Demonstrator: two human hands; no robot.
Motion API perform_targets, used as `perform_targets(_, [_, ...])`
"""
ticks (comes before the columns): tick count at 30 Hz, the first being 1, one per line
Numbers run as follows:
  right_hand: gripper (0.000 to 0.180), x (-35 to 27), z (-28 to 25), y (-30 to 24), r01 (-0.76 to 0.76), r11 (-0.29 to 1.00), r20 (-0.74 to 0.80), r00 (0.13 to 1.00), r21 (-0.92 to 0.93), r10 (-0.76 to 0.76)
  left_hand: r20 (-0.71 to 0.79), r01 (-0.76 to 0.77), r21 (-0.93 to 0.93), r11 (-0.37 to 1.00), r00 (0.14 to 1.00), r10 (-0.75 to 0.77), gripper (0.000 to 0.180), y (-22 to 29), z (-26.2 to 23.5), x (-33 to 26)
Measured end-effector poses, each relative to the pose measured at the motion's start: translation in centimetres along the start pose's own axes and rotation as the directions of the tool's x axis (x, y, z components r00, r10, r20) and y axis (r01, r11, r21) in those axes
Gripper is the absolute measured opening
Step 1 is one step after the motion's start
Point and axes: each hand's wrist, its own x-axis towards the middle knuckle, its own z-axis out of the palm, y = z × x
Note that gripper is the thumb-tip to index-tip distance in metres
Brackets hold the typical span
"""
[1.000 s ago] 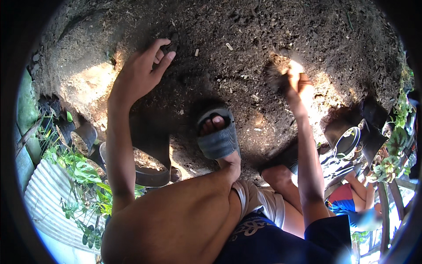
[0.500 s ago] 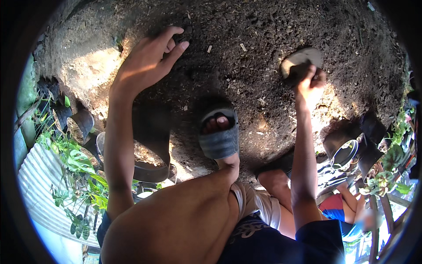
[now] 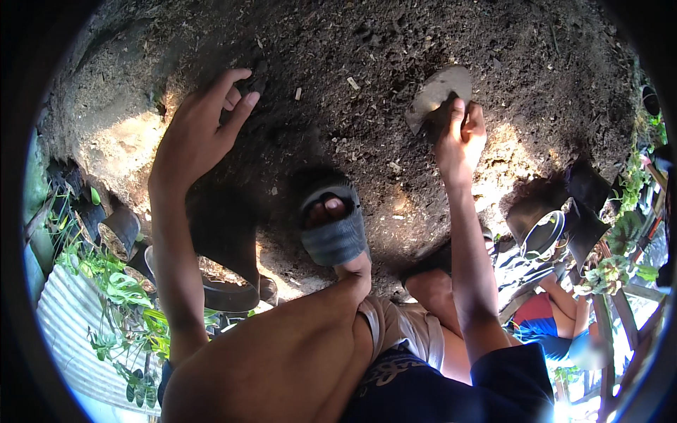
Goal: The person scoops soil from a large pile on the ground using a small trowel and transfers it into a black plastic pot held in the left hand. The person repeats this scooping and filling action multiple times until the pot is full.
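Observation:
My right hand [image 3: 460,144] grips a flat, rounded grey blade [image 3: 438,92] by its near side. It looks like a trowel's or scoop's blade, but I cannot make out a handle. The blade is tilted over dark, crumbly soil [image 3: 338,42], and its shadowed lower edge is hard to see. On the left, my left hand [image 3: 197,130] hovers low over the soil, or rests lightly on it. Its thumb and forefinger are apart, the other fingers curled beneath. A dark clod [image 3: 260,68] lies just beyond the fingertips.
My sandalled foot [image 3: 331,225] is planted between my hands. Dark pots or bags [image 3: 226,247] stand by my left forearm, others [image 3: 543,229] at the right. Leafy plants [image 3: 127,289] and a corrugated sheet [image 3: 70,331] are at lower left. Another person [image 3: 546,317] sits at lower right.
The whole view has shifted, moving the scene leftward. Against the ground, my right hand and the blade have gone slightly forward and left. My left hand has barely moved.

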Motion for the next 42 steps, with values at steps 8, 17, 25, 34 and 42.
perform_targets(8, [0.031,-0.3,4.9,-2.9,0.051,0.976,0.248,0.969,-0.21,0.003,-0.01,0.078,0.013,0.997,0.997,-0.078,0.034,-0.1,-0.5,-0.2])
perform_targets(17, [0.033,1.7,7.3,-3.7,0.325,0.943,0.369,0.887,-0.069,-0.279,-0.367,0.05,0.01,0.999,0.929,-0.043,0.035,-1.8,-1.9,-0.3])
perform_targets(25, [0.022,2.3,8.3,-6.0,0.332,0.94,0.406,0.872,-0.083,-0.272,-0.299,0.097,0.021,0.995,0.95,-0.086,0.043,-1.8,-2.2,-1.1])
perform_targets(34, [0.018,2.6,8.8,-5.7,0.362,0.931,0.387,0.852,0.053,-0.354,-0.219,0.048,0.017,0.999,0.975,-0.043,0.044,-1.9,-1.7,-1.1])
perform_targets(42, [0.033,4.8,3.7,-4.0,0.001,0.994,0.591,0.804,-0.106,0.062,-0.127,0.056,-0.012,0.998,0.99,-0.057,0.046,-1.3,-1.9,-0.8])
